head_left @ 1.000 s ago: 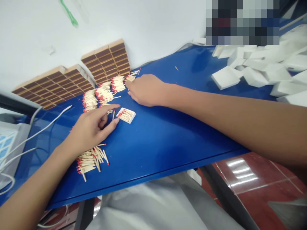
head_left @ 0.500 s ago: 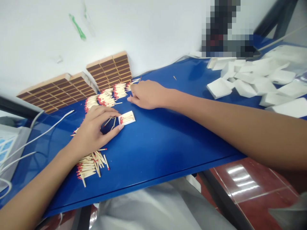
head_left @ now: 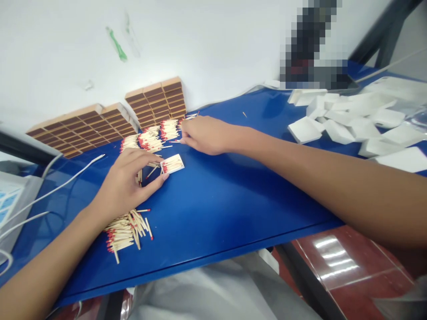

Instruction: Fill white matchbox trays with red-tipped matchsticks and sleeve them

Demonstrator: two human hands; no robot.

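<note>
Match tray (head_left: 172,164), 1 end pinched in left hand (head_left: 125,183), right hand (head_left: 207,135) beyond, grip unclear

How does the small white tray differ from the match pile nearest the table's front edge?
- Containment: the tray has walls around its matches; the pile lies loose on the table.
- Amount: the tray shows fewer matches than the pile.
- Contact: the tray appears pinched at one end by the left hand; the pile lies below that wrist.
Shared: red-headed, pale sticks.
</note>
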